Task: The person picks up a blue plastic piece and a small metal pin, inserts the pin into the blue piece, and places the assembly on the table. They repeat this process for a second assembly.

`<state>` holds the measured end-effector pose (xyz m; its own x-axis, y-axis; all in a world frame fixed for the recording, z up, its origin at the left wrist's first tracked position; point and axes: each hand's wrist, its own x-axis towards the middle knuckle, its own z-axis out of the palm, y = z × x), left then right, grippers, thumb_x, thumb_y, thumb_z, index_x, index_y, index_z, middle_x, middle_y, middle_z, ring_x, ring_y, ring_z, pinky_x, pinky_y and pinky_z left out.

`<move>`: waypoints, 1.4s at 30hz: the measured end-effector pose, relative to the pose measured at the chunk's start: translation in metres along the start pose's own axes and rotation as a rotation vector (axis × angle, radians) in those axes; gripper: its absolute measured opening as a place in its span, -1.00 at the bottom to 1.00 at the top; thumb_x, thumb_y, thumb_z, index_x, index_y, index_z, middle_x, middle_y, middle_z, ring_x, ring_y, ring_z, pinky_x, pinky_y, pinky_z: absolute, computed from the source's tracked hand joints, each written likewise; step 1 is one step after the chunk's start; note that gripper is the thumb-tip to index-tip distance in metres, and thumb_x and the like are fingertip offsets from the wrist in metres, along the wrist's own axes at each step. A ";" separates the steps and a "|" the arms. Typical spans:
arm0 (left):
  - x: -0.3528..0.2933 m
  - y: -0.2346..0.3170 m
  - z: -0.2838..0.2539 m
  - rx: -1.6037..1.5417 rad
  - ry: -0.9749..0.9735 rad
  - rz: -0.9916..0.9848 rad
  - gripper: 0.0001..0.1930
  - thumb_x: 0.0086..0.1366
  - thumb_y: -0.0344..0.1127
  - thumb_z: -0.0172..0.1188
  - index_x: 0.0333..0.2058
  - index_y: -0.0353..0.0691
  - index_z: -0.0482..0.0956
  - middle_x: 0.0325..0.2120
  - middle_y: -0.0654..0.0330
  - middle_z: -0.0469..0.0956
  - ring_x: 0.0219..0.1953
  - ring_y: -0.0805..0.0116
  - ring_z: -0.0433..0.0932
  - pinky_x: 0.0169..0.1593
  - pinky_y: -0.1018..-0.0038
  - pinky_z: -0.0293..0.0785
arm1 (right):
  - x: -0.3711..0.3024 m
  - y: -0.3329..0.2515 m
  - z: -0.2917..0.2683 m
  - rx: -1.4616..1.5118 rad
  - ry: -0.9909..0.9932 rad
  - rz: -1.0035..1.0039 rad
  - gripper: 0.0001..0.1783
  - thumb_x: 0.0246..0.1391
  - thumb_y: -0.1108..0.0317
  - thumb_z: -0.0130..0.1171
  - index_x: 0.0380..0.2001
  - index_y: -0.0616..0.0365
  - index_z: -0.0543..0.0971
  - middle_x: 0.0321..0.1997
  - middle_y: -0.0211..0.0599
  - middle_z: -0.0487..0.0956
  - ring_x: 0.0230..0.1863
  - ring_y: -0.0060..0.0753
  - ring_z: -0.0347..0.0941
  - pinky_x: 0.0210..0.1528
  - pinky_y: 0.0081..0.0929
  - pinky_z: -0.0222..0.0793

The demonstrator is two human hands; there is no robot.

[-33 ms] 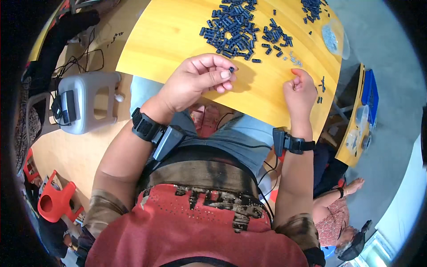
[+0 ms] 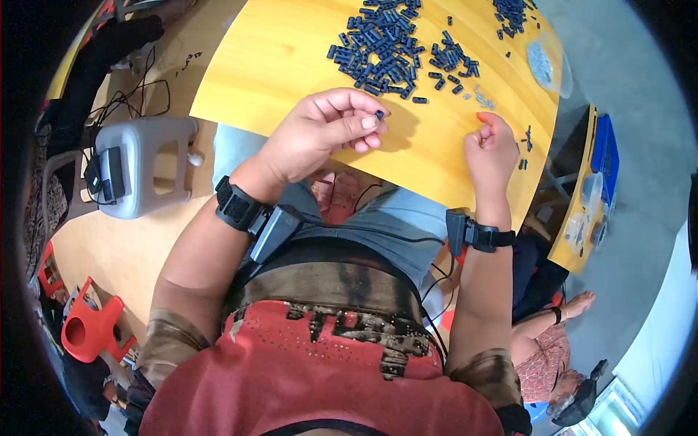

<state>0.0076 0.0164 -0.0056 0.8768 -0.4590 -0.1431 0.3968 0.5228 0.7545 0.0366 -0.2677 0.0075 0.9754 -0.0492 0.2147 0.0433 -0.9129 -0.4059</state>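
Observation:
Between the thumb and fingertips of my left hand [image 2: 323, 134] is a small black plastic part [image 2: 379, 115], held just above the near edge of the yellow table [image 2: 273, 65]. My right hand [image 2: 491, 156] is closed over the table's right side, its fingers curled in; anything inside them is hidden. Small pale, clear-looking pieces [image 2: 481, 99] lie just beyond its fingertips. A large heap of black plastic parts [image 2: 382, 54] spreads out beyond my left hand, with a smaller group of black parts [image 2: 452, 58] to its right.
Thin dark pieces [image 2: 528, 139] lie right of my right hand. Farther off are a clear tray of small pieces [image 2: 539, 64] and another black heap [image 2: 511, 13]. A grey stool [image 2: 131, 163] stands left, a red stool [image 2: 93, 327] lower left. Another person [image 2: 549, 349] is at lower right.

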 end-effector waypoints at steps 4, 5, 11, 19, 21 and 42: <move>0.000 0.000 0.000 -0.023 -0.011 -0.006 -0.81 0.30 -0.39 0.08 -0.13 -0.29 0.49 -0.32 0.21 0.54 -0.33 0.50 0.51 -0.21 0.59 0.46 | 0.002 0.000 0.000 0.000 0.002 0.004 -0.68 -0.26 0.52 0.11 -0.29 0.17 0.53 -0.53 -0.28 0.43 -0.48 -0.27 0.39 -0.39 -0.36 0.36; 0.000 0.000 0.000 -0.028 -0.011 -0.005 -0.81 0.30 -0.39 0.08 -0.13 -0.29 0.49 -0.32 0.21 0.54 -0.33 0.50 0.50 -0.21 0.59 0.46 | 0.002 -0.001 0.000 -0.013 -0.018 0.019 -0.67 -0.26 0.52 0.11 -0.28 0.17 0.53 -0.53 -0.28 0.43 -0.48 -0.26 0.39 -0.40 -0.36 0.36; 0.000 0.000 0.001 -0.040 0.005 -0.023 -0.81 0.30 -0.38 0.09 -0.13 -0.29 0.49 -0.31 0.21 0.54 -0.33 0.51 0.51 -0.21 0.59 0.46 | -0.007 0.004 0.003 0.228 0.184 0.022 -0.59 -0.23 0.60 0.11 -0.18 0.15 0.51 -0.57 -0.46 0.39 -0.59 -0.60 0.30 -0.46 -0.65 0.30; -0.001 -0.001 0.005 0.008 0.055 -0.015 -0.82 0.27 -0.39 0.14 -0.18 -0.31 0.51 -0.36 0.21 0.57 -0.35 0.50 0.54 -0.22 0.61 0.49 | -0.003 -0.018 -0.015 0.338 0.107 0.118 -0.55 -0.19 0.60 0.15 -0.11 0.18 0.48 -0.57 -0.55 0.38 -0.58 -0.77 0.27 -0.46 -0.77 0.28; -0.001 -0.001 0.005 0.012 0.063 -0.019 -0.82 0.27 -0.40 0.13 -0.17 -0.31 0.51 -0.36 0.21 0.57 -0.35 0.50 0.54 -0.21 0.61 0.48 | -0.004 -0.033 -0.018 0.383 0.071 0.119 -0.56 -0.18 0.61 0.14 -0.11 0.18 0.48 -0.56 -0.55 0.39 -0.57 -0.78 0.28 -0.46 -0.77 0.28; -0.003 -0.005 0.002 0.062 0.043 0.023 -0.82 0.29 -0.39 0.10 -0.14 -0.25 0.50 -0.30 0.23 0.56 -0.31 0.51 0.51 -0.22 0.60 0.44 | -0.014 -0.043 -0.003 0.281 -0.118 -0.114 -0.70 -0.11 0.53 0.18 -0.21 0.21 0.53 -0.39 -0.18 0.50 -0.45 -0.30 0.47 -0.39 -0.44 0.43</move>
<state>0.0025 0.0135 -0.0079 0.8967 -0.4159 -0.1518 0.3603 0.4862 0.7961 0.0202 -0.2290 0.0241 0.9784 0.1092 0.1755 0.1959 -0.7611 -0.6183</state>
